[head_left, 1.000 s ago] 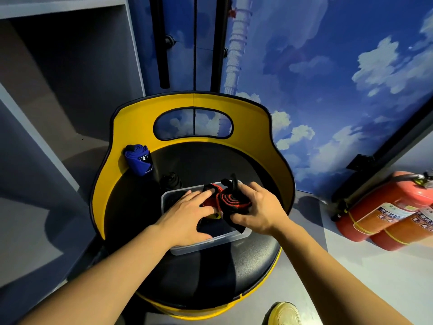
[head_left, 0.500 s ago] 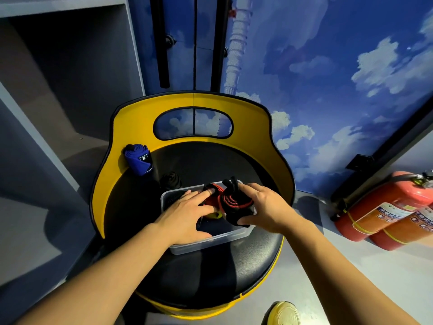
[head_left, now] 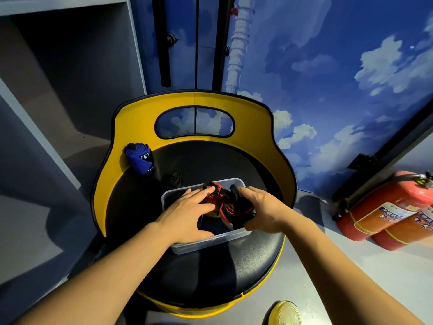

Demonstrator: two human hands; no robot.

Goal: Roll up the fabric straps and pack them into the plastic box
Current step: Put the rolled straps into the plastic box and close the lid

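A clear plastic box (head_left: 212,242) sits on the black seat of a yellow-backed chair (head_left: 194,120). My right hand (head_left: 263,211) grips a rolled black-and-red strap (head_left: 234,208) at the box's right side, low inside the rim. My left hand (head_left: 187,214) lies over the box with straight fingers, its fingertips pressing another red-and-black roll (head_left: 212,197) inside. Something yellow shows under the rolls. A rolled blue strap (head_left: 140,158) leans against the chair back at the left. A dark black roll (head_left: 172,180) lies on the seat behind the box.
Two red fire extinguishers (head_left: 384,212) lie on the floor to the right. A grey shelf unit (head_left: 46,113) stands on the left. A blue sky-painted wall is behind the chair. A yellow shoe (head_left: 284,313) shows at the bottom.
My right hand has lowered the black-and-red roll further down into the box's right side. My left hand stays on the roll inside.
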